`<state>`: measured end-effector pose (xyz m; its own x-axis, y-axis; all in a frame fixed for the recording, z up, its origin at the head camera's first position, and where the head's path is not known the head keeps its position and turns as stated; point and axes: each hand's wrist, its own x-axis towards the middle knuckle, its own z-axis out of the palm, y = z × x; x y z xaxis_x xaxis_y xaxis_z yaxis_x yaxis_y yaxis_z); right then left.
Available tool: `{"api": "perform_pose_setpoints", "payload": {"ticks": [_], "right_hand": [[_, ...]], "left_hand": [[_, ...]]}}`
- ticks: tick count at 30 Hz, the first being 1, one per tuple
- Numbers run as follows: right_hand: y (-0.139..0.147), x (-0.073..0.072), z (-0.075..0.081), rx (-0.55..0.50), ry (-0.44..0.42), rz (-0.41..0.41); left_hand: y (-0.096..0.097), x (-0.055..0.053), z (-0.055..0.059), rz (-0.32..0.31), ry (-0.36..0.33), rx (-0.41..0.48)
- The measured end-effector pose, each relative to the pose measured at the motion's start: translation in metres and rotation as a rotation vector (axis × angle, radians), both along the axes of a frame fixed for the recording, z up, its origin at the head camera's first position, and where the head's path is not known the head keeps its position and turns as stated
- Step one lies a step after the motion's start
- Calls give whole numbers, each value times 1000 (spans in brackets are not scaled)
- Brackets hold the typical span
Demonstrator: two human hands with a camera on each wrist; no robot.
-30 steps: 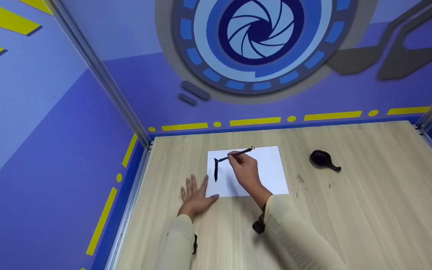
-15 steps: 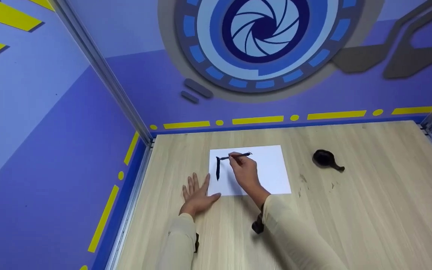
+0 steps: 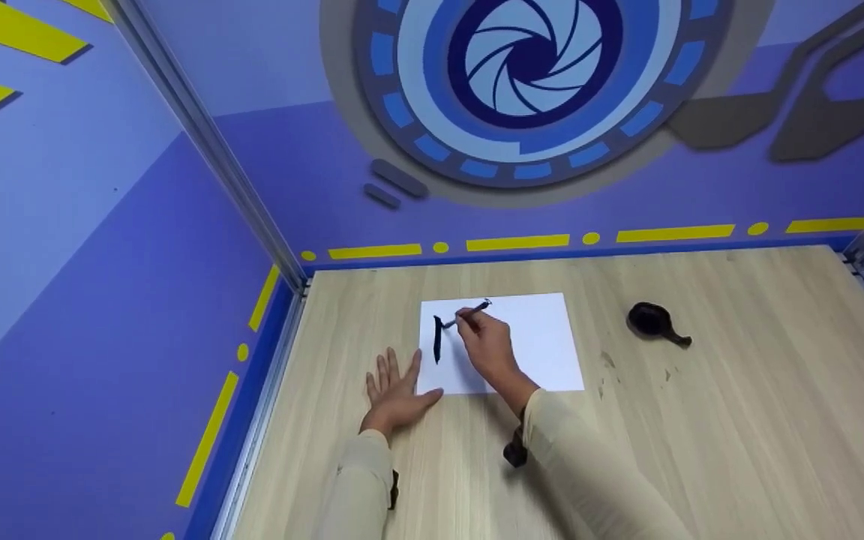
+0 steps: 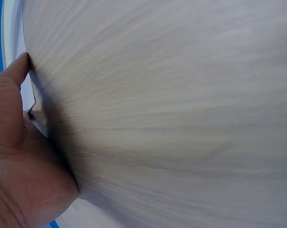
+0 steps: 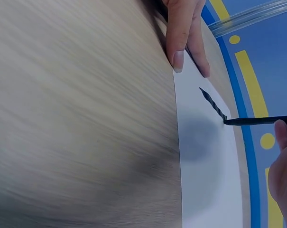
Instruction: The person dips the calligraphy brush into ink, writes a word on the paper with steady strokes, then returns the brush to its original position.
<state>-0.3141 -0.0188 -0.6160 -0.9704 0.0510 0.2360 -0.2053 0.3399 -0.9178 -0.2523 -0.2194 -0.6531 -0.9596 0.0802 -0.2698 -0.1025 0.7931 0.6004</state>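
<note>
From my remote seat I read the head view as a clock face centred on the white sheet of paper (image 3: 541, 345), twelve toward the far wall (image 3: 274, 180). The sheet lay flat on the wood-grain bench (image 3: 747, 420). Above its middle, the person's right hand (image 3: 490, 345) held a slim black brush (image 5: 257, 120) in a narrow pinch of thumb and fingertips. I saw the brush slant, its looped tail toward two o'clock and its tip toward eight. One thick black stroke (image 3: 437, 343) stood near the sheet's nine o'clock edge, running from twelve to six and tapering to a point at six. The tip sat right by the stroke's twelve o'clock end; I could not tell whether it pressed the paper.

The left hand (image 3: 396, 397) was spread wide at eight o'clock, its thumb on the sheet's near corner and its index fingertip at the nine o'clock edge. Its other fingers stretched over the bench.

At three o'clock, well apart from the paper, I had a small black dish (image 3: 649, 320), its stubby handle aimed at four. Dark smudges (image 3: 609, 361) marked the bench between dish and sheet. On the wall, at twelve, was a round shutter-like emblem (image 3: 533, 60).
</note>
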Motion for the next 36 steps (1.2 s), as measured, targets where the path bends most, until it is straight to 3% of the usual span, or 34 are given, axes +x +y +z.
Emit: {"api": "perform_pose_setpoints", "payload": {"ticks": [13, 26, 33, 36], "right_hand": [[-2, -7, -3, 73, 115, 22], [1, -8, 0, 167, 152, 67], [0, -11, -1, 224, 174, 62], [1, -13, 1, 243, 168, 58]], "left_hand": [[0, -8, -17, 3, -6, -63], [4, 0, 6, -17, 15, -17], [0, -6, -14, 6, 6, -60], [-1, -6, -16, 12, 15, -52]]}}
